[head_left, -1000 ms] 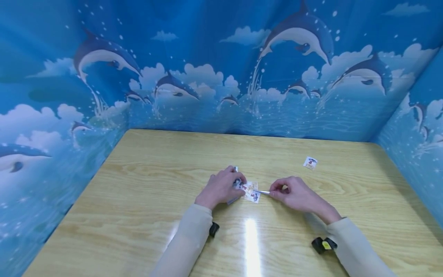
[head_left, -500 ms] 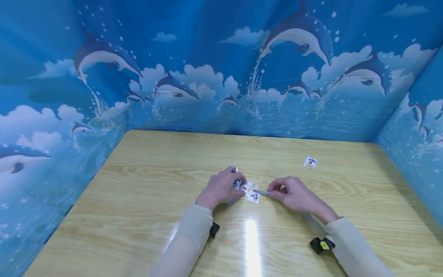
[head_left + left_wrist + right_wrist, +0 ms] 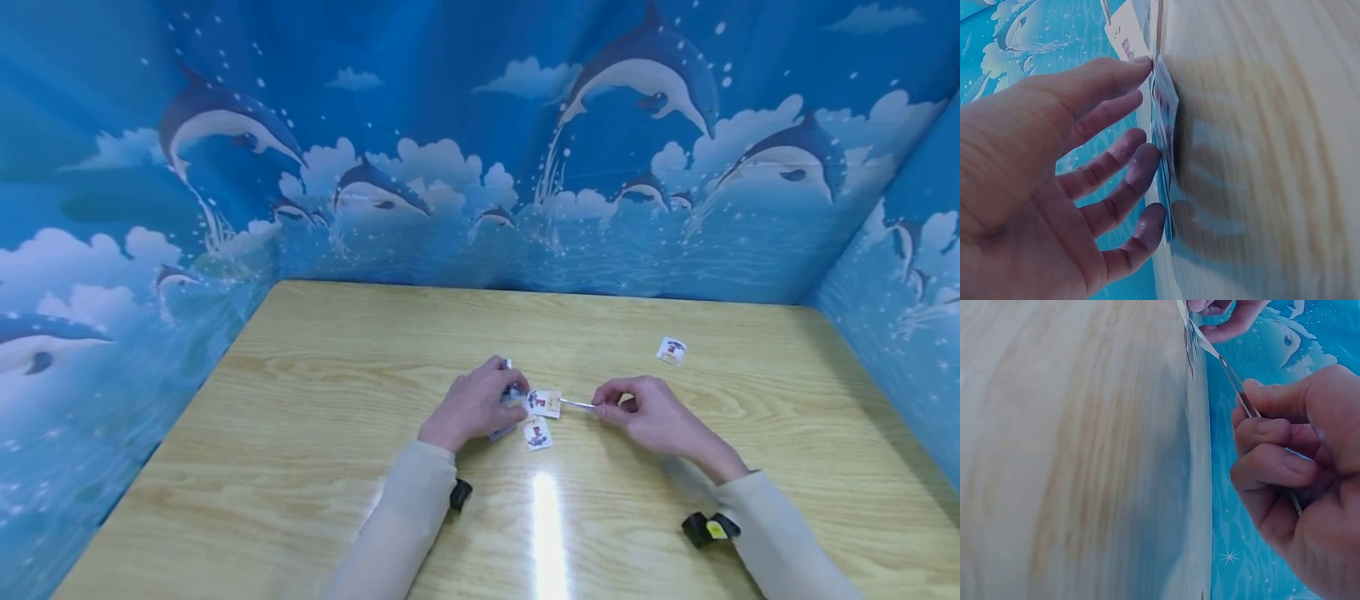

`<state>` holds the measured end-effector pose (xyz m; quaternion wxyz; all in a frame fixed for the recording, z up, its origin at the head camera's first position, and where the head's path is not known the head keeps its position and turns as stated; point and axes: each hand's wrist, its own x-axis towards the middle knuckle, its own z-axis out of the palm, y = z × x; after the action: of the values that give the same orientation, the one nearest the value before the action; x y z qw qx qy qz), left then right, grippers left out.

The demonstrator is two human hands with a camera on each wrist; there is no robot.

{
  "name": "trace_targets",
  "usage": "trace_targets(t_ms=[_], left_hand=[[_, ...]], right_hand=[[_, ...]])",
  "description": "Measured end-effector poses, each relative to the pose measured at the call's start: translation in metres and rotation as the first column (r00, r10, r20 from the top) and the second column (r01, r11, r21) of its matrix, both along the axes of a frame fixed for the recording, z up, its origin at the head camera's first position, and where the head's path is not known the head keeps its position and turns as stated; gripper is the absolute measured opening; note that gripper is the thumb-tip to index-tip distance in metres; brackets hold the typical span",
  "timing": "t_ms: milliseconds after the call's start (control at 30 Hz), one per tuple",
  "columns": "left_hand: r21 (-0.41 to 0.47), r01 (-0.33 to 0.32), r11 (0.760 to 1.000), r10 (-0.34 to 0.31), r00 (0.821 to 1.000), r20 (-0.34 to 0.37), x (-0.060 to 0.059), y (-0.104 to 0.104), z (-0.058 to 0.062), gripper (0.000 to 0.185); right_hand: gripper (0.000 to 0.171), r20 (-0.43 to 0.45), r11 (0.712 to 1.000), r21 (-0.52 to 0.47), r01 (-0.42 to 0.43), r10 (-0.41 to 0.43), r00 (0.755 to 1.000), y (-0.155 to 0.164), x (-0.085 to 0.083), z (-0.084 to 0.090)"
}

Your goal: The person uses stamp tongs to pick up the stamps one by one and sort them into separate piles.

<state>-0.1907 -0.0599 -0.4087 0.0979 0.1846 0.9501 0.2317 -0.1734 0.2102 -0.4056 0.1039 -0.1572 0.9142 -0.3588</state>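
Note:
My left hand [image 3: 504, 398] rests with fairly straight fingers on a small stack of picture cards [image 3: 504, 427] on the wooden table [image 3: 337, 400]; in the left wrist view its fingertips [image 3: 1147, 162] touch the stack's edge [image 3: 1165, 119]. My right hand [image 3: 603, 406] grips thin metal tweezers [image 3: 577, 403], seen again in the right wrist view as tweezers [image 3: 1235, 384] in that hand [image 3: 1266, 450]. The tweezer tips pinch one small card [image 3: 543, 402], held just right of the left fingers. Another small card [image 3: 537, 434] lies flat just below it.
A third small card [image 3: 671, 350] lies alone at the far right of the table. Blue dolphin-print walls [image 3: 480, 167] close the table in on the left, back and right. Black wrist-camera mounts [image 3: 705, 529] sit on both sleeves.
The tweezers have drawn one card up and slightly right, away from the pair by the left fingers. The other card now lies apart below it. The left hand has stayed put.

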Motion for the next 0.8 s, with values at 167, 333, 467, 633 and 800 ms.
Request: trace_targets(t_ms=[167,333,467,633,800], left_hand=[[0.004,-0.015,1.0,0.015,1.0,0.006,0.0,-0.002,0.001,0.032],[-0.01,-0.032,0.999,0.033,0.999,0.014,0.0,-0.006,0.002,0.032],[-0.028,-0.031,0.999,0.031,0.999,0.016,0.0,-0.009,0.003,0.033],[-0.035,-0.034,0.999,0.035,0.999,0.02,0.001,-0.016,0.004,0.033],[-0.015,-0.04,0.999,0.04,0.999,0.027,0.001,-0.025,0.004,0.034]], right_hand=[[0.012,0.01,0.999,0.008,0.038,-0.039,0.999,0.007,0.002,0.003],[0.014,0.011,0.998,-0.004,0.069,-0.069,0.998,0.015,0.004,0.007],[0.015,0.015,0.996,-0.025,0.091,-0.091,0.996,0.022,0.005,0.008],[0.017,0.007,0.994,-0.02,0.107,-0.107,0.994,0.028,0.007,0.007],[0.017,-0.002,0.993,-0.022,0.115,-0.115,0.993,0.035,0.009,0.006]])
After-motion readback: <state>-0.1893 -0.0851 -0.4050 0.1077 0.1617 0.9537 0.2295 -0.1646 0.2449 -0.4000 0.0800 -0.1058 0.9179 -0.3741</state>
